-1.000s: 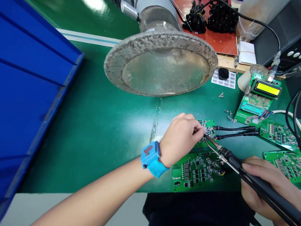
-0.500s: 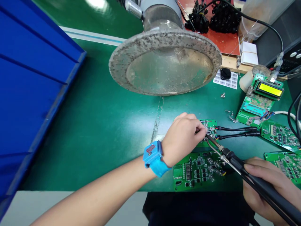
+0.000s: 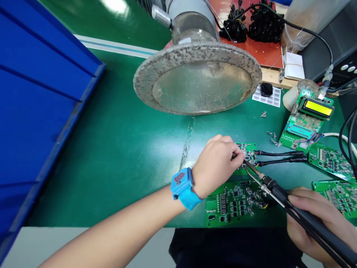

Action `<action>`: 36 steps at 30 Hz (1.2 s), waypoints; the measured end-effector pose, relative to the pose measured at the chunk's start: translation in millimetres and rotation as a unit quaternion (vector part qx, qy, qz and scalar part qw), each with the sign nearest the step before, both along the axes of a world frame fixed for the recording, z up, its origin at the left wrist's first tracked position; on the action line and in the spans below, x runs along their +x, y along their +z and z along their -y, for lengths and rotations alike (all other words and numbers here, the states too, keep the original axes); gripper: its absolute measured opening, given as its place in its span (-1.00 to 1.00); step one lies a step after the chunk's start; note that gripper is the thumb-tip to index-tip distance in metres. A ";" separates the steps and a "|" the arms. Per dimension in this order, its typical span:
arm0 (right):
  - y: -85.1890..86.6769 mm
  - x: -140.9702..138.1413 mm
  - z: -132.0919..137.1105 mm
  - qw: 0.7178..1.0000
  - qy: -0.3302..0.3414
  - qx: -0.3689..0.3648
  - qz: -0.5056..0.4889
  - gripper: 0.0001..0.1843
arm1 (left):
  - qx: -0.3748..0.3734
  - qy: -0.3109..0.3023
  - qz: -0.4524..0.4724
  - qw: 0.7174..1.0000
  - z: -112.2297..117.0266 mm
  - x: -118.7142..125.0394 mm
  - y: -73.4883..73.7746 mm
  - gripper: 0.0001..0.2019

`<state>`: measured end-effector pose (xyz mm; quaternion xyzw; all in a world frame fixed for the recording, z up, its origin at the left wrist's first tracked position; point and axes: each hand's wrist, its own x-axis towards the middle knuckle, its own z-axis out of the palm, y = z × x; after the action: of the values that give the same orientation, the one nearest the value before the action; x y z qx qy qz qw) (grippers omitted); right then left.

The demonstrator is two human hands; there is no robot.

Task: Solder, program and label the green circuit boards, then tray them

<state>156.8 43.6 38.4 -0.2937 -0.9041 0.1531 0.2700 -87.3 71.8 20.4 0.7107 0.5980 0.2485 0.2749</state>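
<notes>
My right hand (image 3: 315, 219) is wrapped round the black handle of a soldering iron (image 3: 281, 191), which has a thin metal tube running along it to the tip. That tip points at a green circuit board (image 3: 248, 149) with two black-sleeved cables (image 3: 281, 158) leading off to the right. Over this board, my left hand (image 3: 219, 160) is closed in a pinch beside the tip; what its fingertips hold is hidden. A blue wrist strap (image 3: 182, 186) is on my left wrist. Just nearer lies another circuit board (image 3: 234, 204) with a digit display.
A round metal fume hood (image 3: 198, 85) hangs over the bench. The blue bin (image 3: 50, 104) stands left. To the right are a board with a lit yellow screen (image 3: 318, 108), more circuit boards (image 3: 334, 160), loose screws (image 3: 275, 139) and a label sheet (image 3: 276, 98).
The view has shifted very slightly. Both hands and the soldering iron stay in nearly the same place over the board.
</notes>
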 end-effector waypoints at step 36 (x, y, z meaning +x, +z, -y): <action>-0.9 -14.8 17.2 0.985 -0.140 -0.065 -0.078 -0.70 | 0.032 0.101 0.067 0.992 -19.0 -9.0 8.0 -0.83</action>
<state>141.9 26.4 37.5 -0.4220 -0.8182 0.1949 0.3384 -96.3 90.8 28.5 0.6369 0.6384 0.3412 0.2653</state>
